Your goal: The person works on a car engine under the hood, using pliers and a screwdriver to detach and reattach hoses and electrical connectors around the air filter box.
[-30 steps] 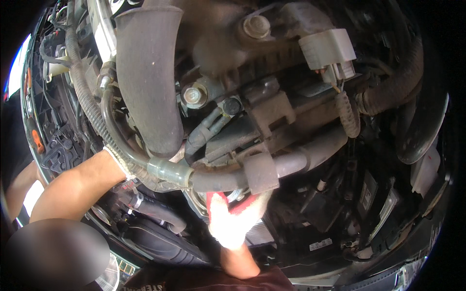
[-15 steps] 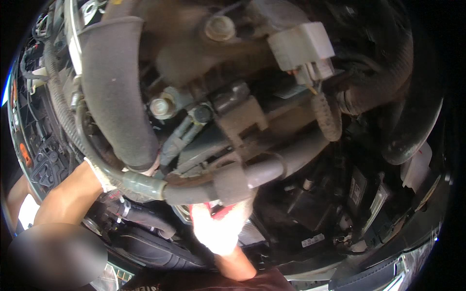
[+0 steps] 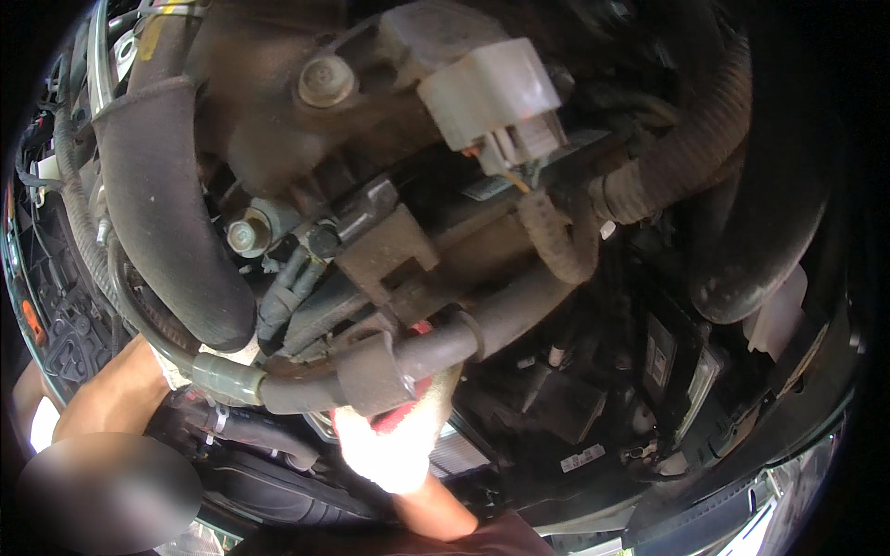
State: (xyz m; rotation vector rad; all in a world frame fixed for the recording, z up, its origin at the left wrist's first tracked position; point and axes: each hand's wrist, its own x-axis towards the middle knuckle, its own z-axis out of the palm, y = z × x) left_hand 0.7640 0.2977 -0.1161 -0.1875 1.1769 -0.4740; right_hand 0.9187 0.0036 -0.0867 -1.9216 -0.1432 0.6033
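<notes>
My left hand (image 3: 174, 367) wears a pale glove and reaches in behind the bent rubber hose at the left. Its fingers are hidden there. My right hand (image 3: 389, 452), in a white glove with red patches, is partly washed out by bright light. It sits just below a grey-black hose (image 3: 436, 352) that crosses the engine bay, and its fingers run up behind the hose's clamp (image 3: 366, 375). A bit of red shows above the hose. Whatever either hand touches back there is out of sight. A translucent green sleeve (image 3: 227, 378) on the hose lies near my left hand.
Above the hands are a dusty engine cover, a thick black duct (image 3: 171, 208), a white connector (image 3: 491, 97) with wires, and a metal bracket (image 3: 394, 259). Corrugated tubing (image 3: 686, 139) and a large black pipe (image 3: 769, 222) stand at the right. Another black hose (image 3: 260, 428) lies low left.
The view has shifted, so the engine parts sit further left. Red now shows above the hose near my right hand. My left hand remains behind the hose.
</notes>
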